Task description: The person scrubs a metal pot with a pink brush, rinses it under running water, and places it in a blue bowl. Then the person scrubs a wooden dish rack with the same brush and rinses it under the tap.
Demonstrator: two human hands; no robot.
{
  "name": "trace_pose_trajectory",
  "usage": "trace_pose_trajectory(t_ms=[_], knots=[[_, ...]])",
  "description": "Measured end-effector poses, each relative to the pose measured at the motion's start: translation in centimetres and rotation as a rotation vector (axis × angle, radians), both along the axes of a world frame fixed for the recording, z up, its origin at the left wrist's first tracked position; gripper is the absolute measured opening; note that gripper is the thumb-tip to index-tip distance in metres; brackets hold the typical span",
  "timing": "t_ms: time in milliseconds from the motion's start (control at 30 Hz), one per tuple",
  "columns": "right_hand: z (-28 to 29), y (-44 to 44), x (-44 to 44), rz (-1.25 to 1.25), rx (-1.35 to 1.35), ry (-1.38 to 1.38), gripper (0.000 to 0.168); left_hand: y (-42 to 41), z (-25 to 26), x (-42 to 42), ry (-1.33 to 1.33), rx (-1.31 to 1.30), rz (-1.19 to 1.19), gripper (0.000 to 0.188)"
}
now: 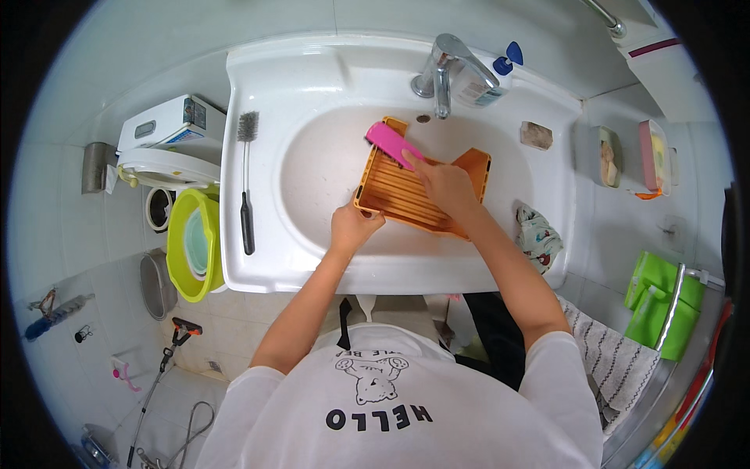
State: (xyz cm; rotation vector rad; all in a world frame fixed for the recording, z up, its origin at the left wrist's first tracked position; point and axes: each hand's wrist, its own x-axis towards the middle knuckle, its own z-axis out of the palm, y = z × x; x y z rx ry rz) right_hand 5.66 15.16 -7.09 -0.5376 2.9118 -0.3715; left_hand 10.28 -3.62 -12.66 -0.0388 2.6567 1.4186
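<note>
An orange plastic tray with a ribbed floor (410, 196) rests tilted in the white washbasin (310, 170). My left hand (354, 228) grips its near left corner. In my right hand (448, 187) is a pink scrubbing brush (394, 143), held across the tray's far left edge. Dark bristles show along the brush's underside. Part of the tray is hidden under my right hand and forearm. Behind it, the chrome faucet (442, 76) stands at the back of the basin, and no running water can be seen.
A black-handled bottle brush (246, 193) lies on the left ledge. To the right are a bar of soap (536, 135) and a crumpled patterned cloth (538, 237). A pump bottle (480, 88) stands behind the faucet. Yellow-green basins (181, 258) flank the sink's left side.
</note>
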Motion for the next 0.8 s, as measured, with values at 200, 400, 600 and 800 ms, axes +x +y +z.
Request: trace_pose_trajectory(t_ms=[200, 400, 600, 800], knots=[[-0.3, -2.9, 6.5, 0.011, -0.11, -0.167, 0.052, -0.8, -1.0, 0.6, 0.026, -0.026, 0.028, 0.031], [1.7, -1.0, 4.8, -0.304, -0.086, -0.161, 0.046, 0.7, -1.0, 2.0, -0.023, -0.005, 0.082, 0.031], [3.8, 6.5, 4.9, -0.614, -0.247, -0.063, 0.04, -0.5, 1.7, 1.3, 0.006, -0.218, 0.059, 0.033], [2.8, 2.6, 0.0, 0.058, 0.203, -0.111, 0.031, -1.0, 4.9, -3.1, -0.021, -0.437, -0.1, 0.035]])
